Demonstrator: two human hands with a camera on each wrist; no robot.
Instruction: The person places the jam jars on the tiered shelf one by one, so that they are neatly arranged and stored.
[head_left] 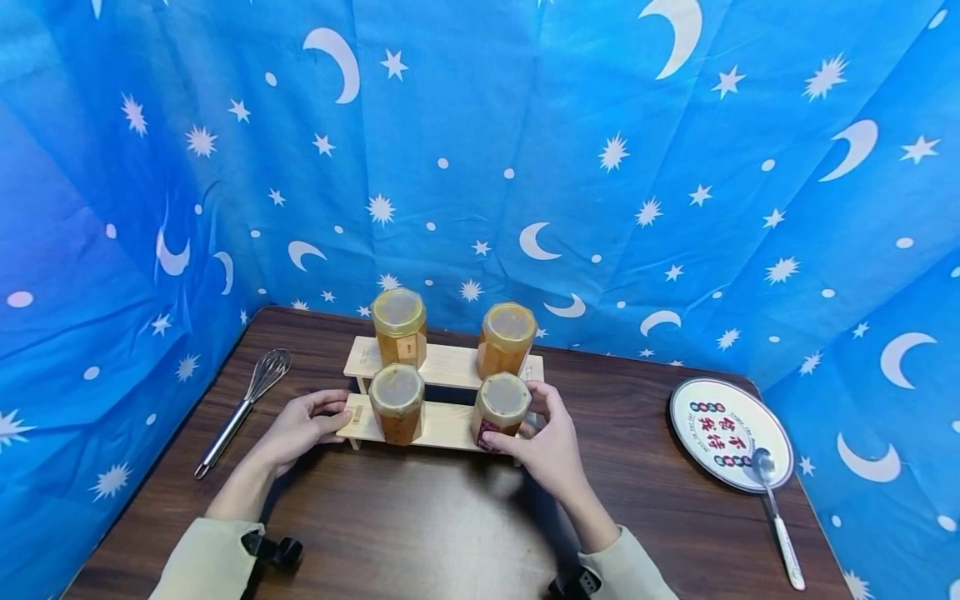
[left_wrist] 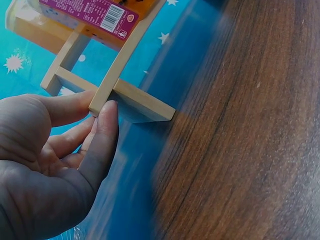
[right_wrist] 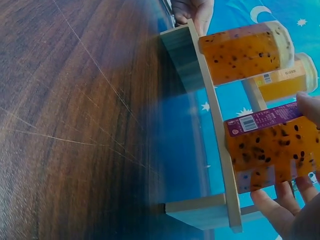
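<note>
A two-step wooden rack (head_left: 448,427) stands on the table with a jar at each end of both steps. At the left end of its lower step, my left hand (head_left: 300,432) pinches the board between thumb and finger, plainly seen in the left wrist view. My right hand (head_left: 553,446) grips the front right jar (head_left: 502,398), thumb on its purple label (right_wrist: 262,117). Dark seeds show through the orange contents, and the jar's base meets the board. On the same step stands the front left jar (head_left: 397,398). Behind are the back left jar (head_left: 400,323) and back right jar (head_left: 510,335).
A metal whisk (head_left: 243,408) lies on the table left of the rack. Over to the right, a white plate (head_left: 720,417) with printed characters has a spoon (head_left: 780,525) leaning on its rim. A blue star-patterned cloth (head_left: 480,150) hangs behind and around the table (head_left: 420,533).
</note>
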